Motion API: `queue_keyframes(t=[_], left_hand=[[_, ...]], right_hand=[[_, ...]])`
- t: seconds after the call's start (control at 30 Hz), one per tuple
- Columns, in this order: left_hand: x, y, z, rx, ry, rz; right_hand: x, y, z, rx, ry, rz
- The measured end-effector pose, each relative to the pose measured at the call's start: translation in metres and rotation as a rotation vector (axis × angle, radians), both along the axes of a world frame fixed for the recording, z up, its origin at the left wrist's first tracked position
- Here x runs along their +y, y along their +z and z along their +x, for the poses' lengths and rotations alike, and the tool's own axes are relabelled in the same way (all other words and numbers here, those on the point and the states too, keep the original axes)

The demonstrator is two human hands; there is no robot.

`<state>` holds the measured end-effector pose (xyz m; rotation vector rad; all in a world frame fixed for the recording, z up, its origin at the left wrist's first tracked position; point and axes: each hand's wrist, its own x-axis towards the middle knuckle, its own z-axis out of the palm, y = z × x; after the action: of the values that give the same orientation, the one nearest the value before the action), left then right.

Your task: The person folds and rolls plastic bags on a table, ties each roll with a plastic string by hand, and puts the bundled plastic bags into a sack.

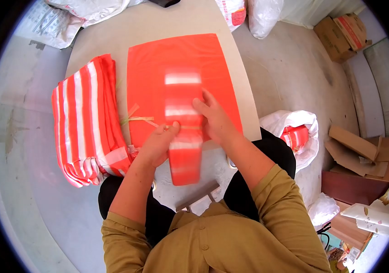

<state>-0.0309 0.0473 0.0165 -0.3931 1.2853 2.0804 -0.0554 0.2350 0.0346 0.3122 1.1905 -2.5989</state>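
Though open — sack with striped cloth

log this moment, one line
left hand, right hand | at opposite edges of blurred red-white striped cloth strip | partly over flat red cloth

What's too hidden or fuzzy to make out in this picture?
All in the head view:
Striped bundle between left hand and right hand: blurred, apparently by motion.
Black object: cut off by top edge.
White sack, lower contents: hidden by its walls.
Upper-left bag, print: too small.
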Motion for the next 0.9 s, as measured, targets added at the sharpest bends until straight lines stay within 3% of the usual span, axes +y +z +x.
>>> queue_keyframes(t=[0.07,0.13,0.27,0.37,0.43,0.57,0.6,0.7,0.83,0.9], left_hand=[[-0.002,-0.001,0.003,-0.011,-0.159,-0.099],[0.003,0.008,0.006,-0.008,-0.167,-0.092],[0.003,0.006,0.006,0.059,-0.190,-0.054],[0.005,0.010,0.009,0.057,-0.096,-0.107],[0.005,0.010,0.005,0.071,0.046,0.018],[-0.002,-0.001,-0.011,0.088,0.164,0.141],[0.000,0.007,-0.009,0.138,0.168,0.085],[0.001,0.012,-0.007,0.369,0.112,-0.610],[-0.018,-0.015,-0.017,0.325,0.134,0.137],[-0.017,-0.019,-0.021,0.404,0.169,0.318]], right_hand=[[0.009,0.002,-0.004,0.023,0.045,0.045],[0.019,-0.001,-0.010,0.051,0.112,0.084],[0.023,0.011,-0.012,0.018,0.002,0.099],[0.022,0.019,-0.012,0.006,-0.076,0.105],[0.020,0.019,-0.010,-0.060,-0.113,0.098],[0.008,-0.005,0.008,0.001,0.200,0.140],[0.003,-0.004,0.015,0.008,0.290,0.134],[-0.014,-0.023,0.021,0.000,0.332,0.022],[-0.015,-0.016,0.022,0.064,0.168,-0.028],[-0.001,-0.015,0.020,0.105,0.081,-0.030]])
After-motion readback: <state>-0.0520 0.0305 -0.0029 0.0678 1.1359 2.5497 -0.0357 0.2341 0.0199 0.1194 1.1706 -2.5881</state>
